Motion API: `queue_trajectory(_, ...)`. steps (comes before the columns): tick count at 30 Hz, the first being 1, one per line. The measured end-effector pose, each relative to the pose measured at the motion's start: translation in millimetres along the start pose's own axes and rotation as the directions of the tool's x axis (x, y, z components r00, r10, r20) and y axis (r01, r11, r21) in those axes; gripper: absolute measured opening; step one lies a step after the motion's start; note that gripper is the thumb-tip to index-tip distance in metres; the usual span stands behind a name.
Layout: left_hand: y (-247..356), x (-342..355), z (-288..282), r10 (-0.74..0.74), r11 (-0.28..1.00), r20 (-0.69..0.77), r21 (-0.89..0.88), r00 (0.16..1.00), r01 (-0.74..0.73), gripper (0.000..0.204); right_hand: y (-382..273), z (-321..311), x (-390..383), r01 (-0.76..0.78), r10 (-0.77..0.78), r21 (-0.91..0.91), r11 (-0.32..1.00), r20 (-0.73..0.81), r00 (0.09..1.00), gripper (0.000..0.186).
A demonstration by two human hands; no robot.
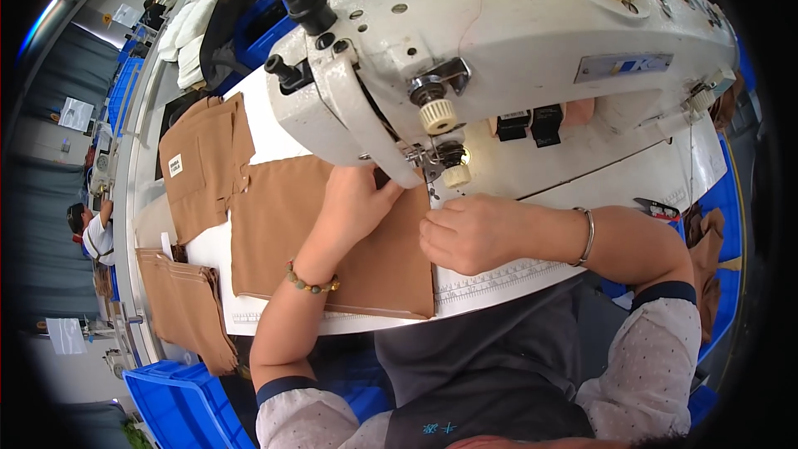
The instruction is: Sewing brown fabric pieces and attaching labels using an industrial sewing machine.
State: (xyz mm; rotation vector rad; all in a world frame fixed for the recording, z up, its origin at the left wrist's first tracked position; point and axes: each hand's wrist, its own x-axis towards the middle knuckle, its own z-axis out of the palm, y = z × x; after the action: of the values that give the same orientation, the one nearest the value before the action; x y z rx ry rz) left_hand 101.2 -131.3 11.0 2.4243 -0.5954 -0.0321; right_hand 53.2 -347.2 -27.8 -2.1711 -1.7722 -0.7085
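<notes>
A flat brown fabric panel [278,237] lies under the head of a white sewing machine [515,29], its right edge running up to the needle area [430,175]. My left hand [353,199] rests on the panel, thumb and fingers drawn together close to the needle; the machine head partly hides its fingertips, and a dark patch shows between them. At the panel's right edge, my right hand [465,234] is closed, its curled fingers gripping the fabric. Two black labels [532,123] sit on the machine bed behind it.
More brown pieces [199,154] lie at the left, one with a pale label, and a stitched stack [187,299] hangs over the table edge. Small scissors [657,209] lie at right. Blue crates [187,403] flank the table; a ruler strip [490,280] runs along its front.
</notes>
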Motion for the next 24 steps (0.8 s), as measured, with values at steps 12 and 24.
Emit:
queue_trajectory(12,12,11,0,-0.082,0.995,0.002,0.056,0.997,0.081,0.03,11,-2,-3,-0.019,0.018,-0.004,1.0,-0.099,0.995,0.01)
queue_trajectory(24,10,16,5,-0.187,0.979,-0.006,0.082,0.982,0.187,0.03,17,-7,-7,-0.054,0.056,0.021,0.998,-0.076,0.996,0.009)
